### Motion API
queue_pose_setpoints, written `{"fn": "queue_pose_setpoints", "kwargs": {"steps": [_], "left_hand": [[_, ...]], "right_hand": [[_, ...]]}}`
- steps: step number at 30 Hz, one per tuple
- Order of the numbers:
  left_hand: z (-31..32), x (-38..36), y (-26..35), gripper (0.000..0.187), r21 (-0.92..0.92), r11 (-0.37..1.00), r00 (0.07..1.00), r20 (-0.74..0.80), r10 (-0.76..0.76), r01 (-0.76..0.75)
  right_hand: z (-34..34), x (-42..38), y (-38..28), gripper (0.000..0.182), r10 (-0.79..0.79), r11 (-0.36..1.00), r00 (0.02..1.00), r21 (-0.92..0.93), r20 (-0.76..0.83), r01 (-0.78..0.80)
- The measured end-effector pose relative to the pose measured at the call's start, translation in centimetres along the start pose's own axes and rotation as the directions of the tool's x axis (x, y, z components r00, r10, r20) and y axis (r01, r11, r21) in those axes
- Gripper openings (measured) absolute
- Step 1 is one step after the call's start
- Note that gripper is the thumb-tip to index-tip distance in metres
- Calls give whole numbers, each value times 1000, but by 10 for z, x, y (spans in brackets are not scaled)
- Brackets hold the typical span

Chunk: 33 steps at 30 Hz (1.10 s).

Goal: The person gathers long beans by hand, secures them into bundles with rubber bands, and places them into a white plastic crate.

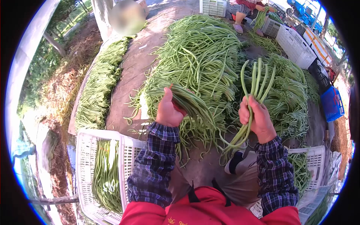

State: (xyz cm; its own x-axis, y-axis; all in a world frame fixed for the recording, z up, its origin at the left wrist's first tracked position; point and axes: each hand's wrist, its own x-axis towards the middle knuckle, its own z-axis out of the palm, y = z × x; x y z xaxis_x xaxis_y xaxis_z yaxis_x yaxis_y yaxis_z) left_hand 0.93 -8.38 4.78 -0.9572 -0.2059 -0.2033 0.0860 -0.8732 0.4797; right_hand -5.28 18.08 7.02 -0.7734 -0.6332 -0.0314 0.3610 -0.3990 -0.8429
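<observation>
White crates of beans flanking both plaid-sleeved forearms (155, 165).

Blurred oval (127, 17), top L of ctr: can't ID what's under. Co-worker (245, 8): upper body cut off by top edge. L hand (170, 112): most fingers hidden behind yardlong beans (193, 102). R hand (259, 119) covers part of its bunch. R crate (318, 163) partly hidden by R sleeve (276, 172). Gold lettering (176, 221), btm edge: too small to read. Blue vehicle (305, 17): type unclear.
</observation>
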Motion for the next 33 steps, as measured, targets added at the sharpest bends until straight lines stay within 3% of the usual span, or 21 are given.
{"fn": "queue_pose_setpoints", "kwargs": {"steps": [2,4,6,8,9,11,12,14,16,18,22,25,27,28,30,32,33], "left_hand": [[10,-1,-10,39,-32,997,997,-34,-70,69],[10,2,-16,40,-49,993,993,-46,-106,104],[13,0,-19,40,-46,994,992,-66,-105,102],[15,-3,-20,40,-47,993,992,-65,-109,106],[15,-3,-20,40,-48,993,992,-61,-115,112],[8,0,-23,39,-47,993,993,-41,-114,112],[5,2,-24,39,-48,992,993,-19,-115,114],[6,2,-25,40,-47,990,991,3,-137,137],[11,0,-23,41,-51,987,988,23,-153,154],[16,-2,-22,42,-22,991,987,-80,-136,134],[11,-2,-20,42,27,988,988,-13,-154,154],[-1,5,-22,42,-73,985,988,5,-157,157],[-6,9,-24,42,-104,970,976,38,-217,219],[-8,10,-24,42,-104,970,976,35,-216,218],[-10,8,-24,40,-62,967,965,108,-239,246],[-6,6,-25,40,-88,971,974,64,-219,224],[-3,4,-24,40,-69,975,977,38,-209,211]], "right_hand": [[9,-4,-10,27,-47,998,998,50,-46,49],[23,-8,-15,28,-22,999,989,-33,-144,18],[22,-8,-4,28,5,997,1000,-74,-7,-6],[25,-6,8,21,58,973,992,-231,111,-31],[30,-4,12,21,59,973,992,-228,112,-32],[41,1,20,14,80,853,996,-520,34,-51],[43,3,26,14,79,854,996,-517,31,-52],[43,9,38,10,-137,783,982,-593,130,188],[40,13,43,11,-172,726,980,-660,97,192],[40,16,43,13,-265,635,964,-746,31,198],[43,18,40,15,-249,556,968,-820,-9,135],[54,16,34,18,-225,539,974,-828,39,157],[64,13,33,21,-169,400,981,-902,97,159],[63,15,36,21,-167,403,981,-902,98,158],[60,19,46,25,-332,190,906,-922,264,339],[60,20,43,23,-306,211,916,-920,257,329],[60,20,43,24,-249,295,942,-909,226,296]]}}
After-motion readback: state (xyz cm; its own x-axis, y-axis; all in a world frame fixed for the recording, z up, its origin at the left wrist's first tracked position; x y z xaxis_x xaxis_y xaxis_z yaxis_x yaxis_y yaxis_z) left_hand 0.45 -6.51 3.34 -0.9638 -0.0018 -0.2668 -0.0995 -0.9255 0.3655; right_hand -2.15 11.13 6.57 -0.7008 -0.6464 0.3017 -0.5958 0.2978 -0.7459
